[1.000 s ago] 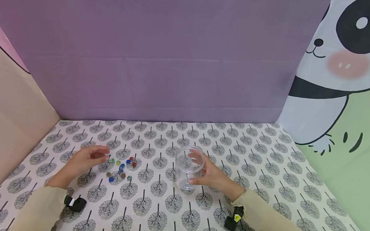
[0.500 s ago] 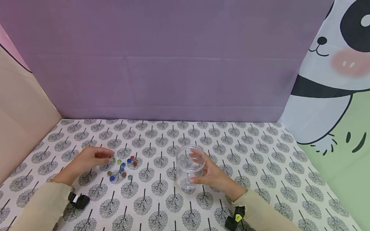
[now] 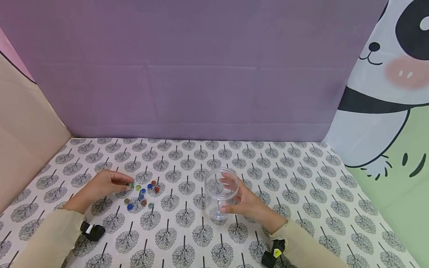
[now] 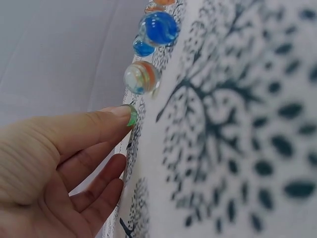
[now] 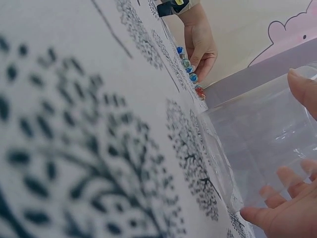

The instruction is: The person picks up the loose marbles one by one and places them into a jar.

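The left hand [image 3: 100, 187] reaches into a scatter of glass marbles [image 3: 141, 194] on the left of the desk [image 3: 305, 194], its fingers [image 4: 106, 124] pinching a green marble [image 4: 132, 115] that is mostly hidden by the thumb. To the right, the right hand [image 3: 247, 203] curls round an upright clear jar [image 3: 220, 193]; its far fingers show blurred through the plastic.

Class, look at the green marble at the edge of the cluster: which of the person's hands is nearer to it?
Left. The left hand has its fingertips at the green marble; the right hand is well off to the right, gripping the clear jar.
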A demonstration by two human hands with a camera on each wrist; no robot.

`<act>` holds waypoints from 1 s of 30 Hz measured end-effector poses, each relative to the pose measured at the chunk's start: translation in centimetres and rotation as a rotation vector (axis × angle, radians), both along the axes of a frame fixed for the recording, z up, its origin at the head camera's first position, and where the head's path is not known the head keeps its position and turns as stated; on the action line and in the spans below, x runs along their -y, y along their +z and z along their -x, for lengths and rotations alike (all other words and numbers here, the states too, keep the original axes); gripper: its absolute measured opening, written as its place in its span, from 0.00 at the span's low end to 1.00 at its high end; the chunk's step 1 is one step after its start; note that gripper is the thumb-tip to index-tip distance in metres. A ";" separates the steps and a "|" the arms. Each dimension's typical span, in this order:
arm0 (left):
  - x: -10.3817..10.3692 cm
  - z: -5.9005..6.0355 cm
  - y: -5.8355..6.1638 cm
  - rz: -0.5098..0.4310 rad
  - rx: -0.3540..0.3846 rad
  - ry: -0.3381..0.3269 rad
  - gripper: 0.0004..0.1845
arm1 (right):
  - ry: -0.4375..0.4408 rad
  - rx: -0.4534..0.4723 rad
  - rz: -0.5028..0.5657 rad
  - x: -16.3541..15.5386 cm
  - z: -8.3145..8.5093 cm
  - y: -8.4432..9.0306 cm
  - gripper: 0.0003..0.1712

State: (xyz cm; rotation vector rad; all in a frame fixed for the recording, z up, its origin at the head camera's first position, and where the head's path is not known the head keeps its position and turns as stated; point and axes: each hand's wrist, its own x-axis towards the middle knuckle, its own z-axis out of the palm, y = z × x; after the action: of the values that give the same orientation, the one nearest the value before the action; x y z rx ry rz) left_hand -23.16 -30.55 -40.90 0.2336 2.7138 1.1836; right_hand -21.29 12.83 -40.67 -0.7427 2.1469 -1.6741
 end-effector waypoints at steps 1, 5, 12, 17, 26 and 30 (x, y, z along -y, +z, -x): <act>0.0 0.0 0.0 0.007 0.000 0.005 0.18 | 0.000 -0.001 0.002 0.0 0.0 0.0 0.55; -0.1 0.1 0.0 0.010 -0.004 0.018 0.18 | 0.004 -0.001 0.013 -0.1 0.1 -0.1 0.55; -0.5 -0.1 0.1 0.010 -0.026 0.032 0.16 | 0.021 -0.007 0.028 -0.1 0.1 -0.2 0.55; -0.5 -0.1 -0.1 -0.007 -0.030 0.035 0.15 | 0.023 -0.011 0.029 0.0 0.1 -0.2 0.54; -0.3 0.0 -0.5 -0.019 -0.035 0.019 0.13 | 0.010 0.000 0.011 0.1 0.0 -0.1 0.54; -0.3 0.1 -0.5 -0.015 -0.037 0.026 0.13 | 0.011 -0.001 0.007 0.1 0.1 -0.2 0.54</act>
State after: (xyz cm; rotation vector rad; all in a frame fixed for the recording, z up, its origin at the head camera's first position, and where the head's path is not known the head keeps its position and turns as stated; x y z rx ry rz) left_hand -23.23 -30.24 -41.38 0.2253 2.7488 1.2190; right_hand -21.38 12.77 -40.84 -0.7566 2.1346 -1.6766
